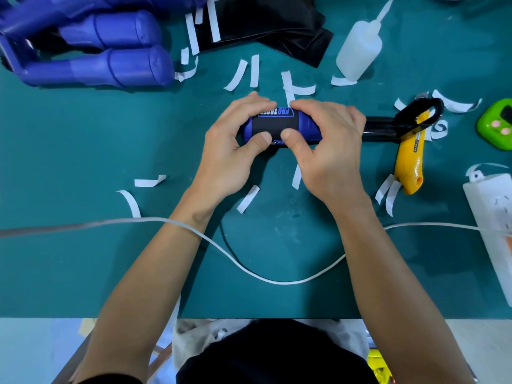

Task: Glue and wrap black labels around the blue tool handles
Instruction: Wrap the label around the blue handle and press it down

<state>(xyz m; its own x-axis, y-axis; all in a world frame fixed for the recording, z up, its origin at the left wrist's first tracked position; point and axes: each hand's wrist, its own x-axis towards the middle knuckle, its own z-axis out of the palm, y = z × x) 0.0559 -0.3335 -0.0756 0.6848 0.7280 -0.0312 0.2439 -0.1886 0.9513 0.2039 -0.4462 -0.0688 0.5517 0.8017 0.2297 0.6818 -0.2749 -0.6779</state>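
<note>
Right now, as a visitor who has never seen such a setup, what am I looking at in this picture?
There is no machine here: a person works with bare hands, and the one picture comes from a camera worn on their head, looking down. The left hand and right hand both grip a blue tool handle, thumbs pressing a black label wrapped on it. On the green table lie more blue handles, black sheets, a glue bottle, a yellow knife, white paper strips and a white cable.
</note>
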